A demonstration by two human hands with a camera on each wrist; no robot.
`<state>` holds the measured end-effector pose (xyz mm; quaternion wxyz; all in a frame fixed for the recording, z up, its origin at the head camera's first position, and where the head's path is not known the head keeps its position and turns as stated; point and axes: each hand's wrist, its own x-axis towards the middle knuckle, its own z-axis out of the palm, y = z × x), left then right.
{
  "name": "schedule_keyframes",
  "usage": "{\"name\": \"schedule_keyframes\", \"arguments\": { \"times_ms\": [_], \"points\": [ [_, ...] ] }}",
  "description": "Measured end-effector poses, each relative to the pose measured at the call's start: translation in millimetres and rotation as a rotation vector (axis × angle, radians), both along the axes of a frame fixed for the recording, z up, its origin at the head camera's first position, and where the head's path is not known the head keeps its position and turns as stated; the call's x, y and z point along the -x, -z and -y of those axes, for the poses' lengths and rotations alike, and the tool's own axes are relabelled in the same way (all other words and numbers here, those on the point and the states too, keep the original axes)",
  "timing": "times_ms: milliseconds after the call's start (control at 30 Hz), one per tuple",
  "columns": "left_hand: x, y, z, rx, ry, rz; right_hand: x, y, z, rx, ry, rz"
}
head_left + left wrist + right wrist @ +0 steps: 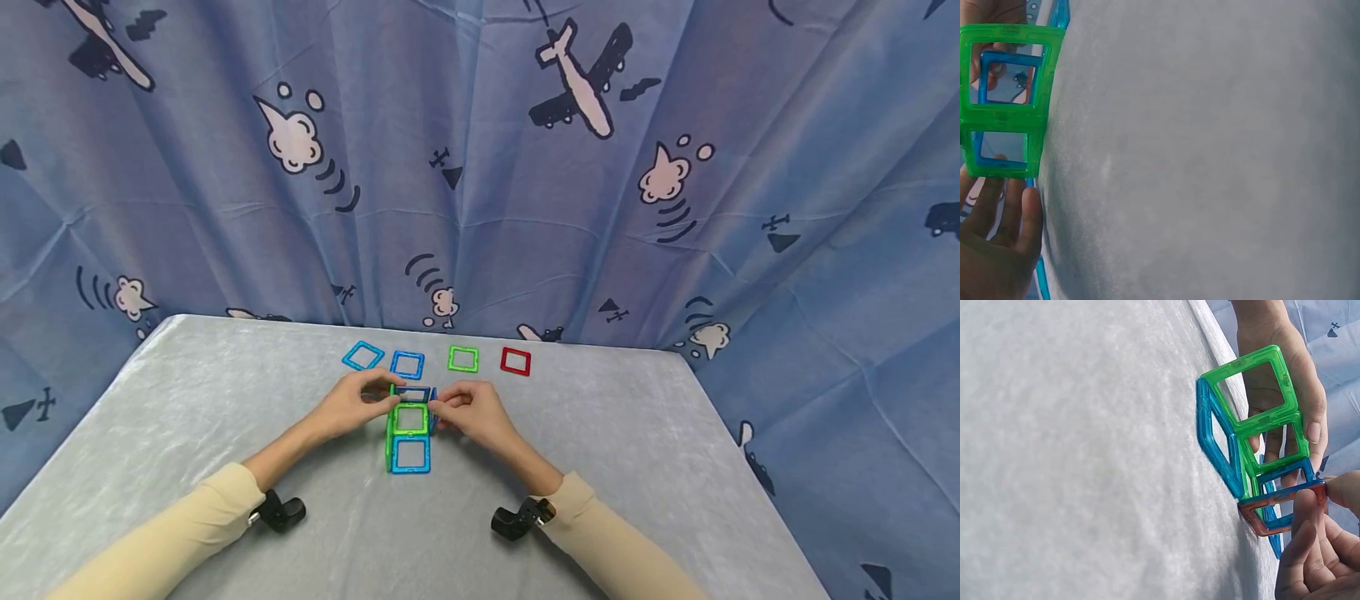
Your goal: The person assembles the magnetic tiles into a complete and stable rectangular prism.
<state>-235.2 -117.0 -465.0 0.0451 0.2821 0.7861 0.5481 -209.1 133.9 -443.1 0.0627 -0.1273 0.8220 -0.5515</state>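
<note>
A structure of square magnetic tiles stands mid-table. Its green tile (411, 432) and light-blue tile (411, 472) lie flat, one before the other. Upright green tiles (1000, 117) form its left wall, and a dark-blue tile (414, 387) stands at the back. My left hand (351, 405) holds the back of the green wall, thumb at its top edge and fingers along the outside. My right hand (478, 414) pinches an upright tile (1280, 495) on the right side; it shows blue from above and partly reddish in the right wrist view. My fingertips cover one of its corners.
Behind the structure lie loose square tiles: two blue ones (407, 377) (352, 364), a green one (463, 370) and a red one (516, 371). A grey cloth covers the table (247, 367). A blue curtain (495, 250) with aeroplane prints hangs along the far edge.
</note>
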Motion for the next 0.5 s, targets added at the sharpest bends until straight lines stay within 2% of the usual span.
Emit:
{"name": "schedule_keyframes", "arguments": {
  "times_ms": [500],
  "points": [
    [-0.5,0.1,-0.1,0.006,0.003,0.001,-0.4,1.0,1.0,0.019,-0.029,-0.008]
  ]
}}
